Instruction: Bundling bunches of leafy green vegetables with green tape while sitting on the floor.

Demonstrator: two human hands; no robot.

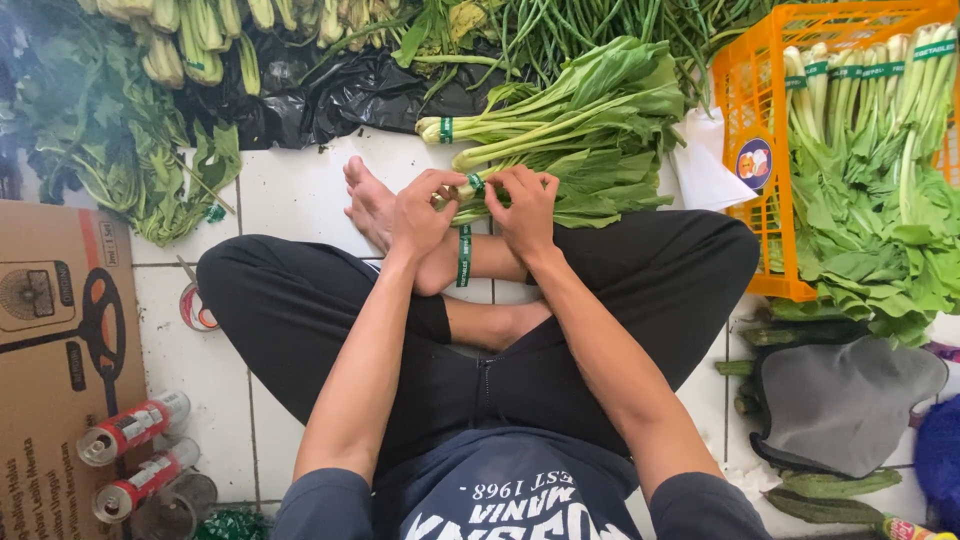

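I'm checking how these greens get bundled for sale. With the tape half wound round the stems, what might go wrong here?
Both the left hand and the right hand pinch the green tape at the stem ends of the bunch. The loose tape tail dangles over the ankle and may stick to skin or twist. A tight wrap could bruise the stems. The bunch lies partly on the bare tiled floor, so the leaves may pick up dirt.

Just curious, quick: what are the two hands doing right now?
Left hand: closed on the bundle of greens.
Right hand: pinching the green tape around it.
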